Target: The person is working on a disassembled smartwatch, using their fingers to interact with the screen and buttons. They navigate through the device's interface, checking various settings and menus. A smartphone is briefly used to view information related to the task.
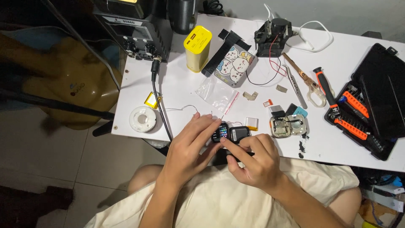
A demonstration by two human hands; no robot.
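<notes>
the watch (220, 131) is pinched at the table's (337, 143) near edge, its lit screen lifted away from the black body (239, 133), the two apparently just touching or joined at one side. the left hand (187, 145) is curled over the screen, thumb and fingertips closed on its rim. the right hand (253, 162) is closed on the body from below, index finger laid along its near edge. by the look of it a screen is being parted from or fitted to its case, so a light, even grip is wanted, with no twist put on whatever links the halves. just beyond the right hand a small silver battery (252, 123) is seen, and an opened case (288, 126) to its right. further off from the left hand, a yellow box-shaped pack (198, 48) is stood upright. beside it a pouch (235, 64) printed with cartoon faces is lying, and nearer, a clear bag (217, 93) with a red seal. a solder reel (142, 119) is left of the left hand.
</notes>
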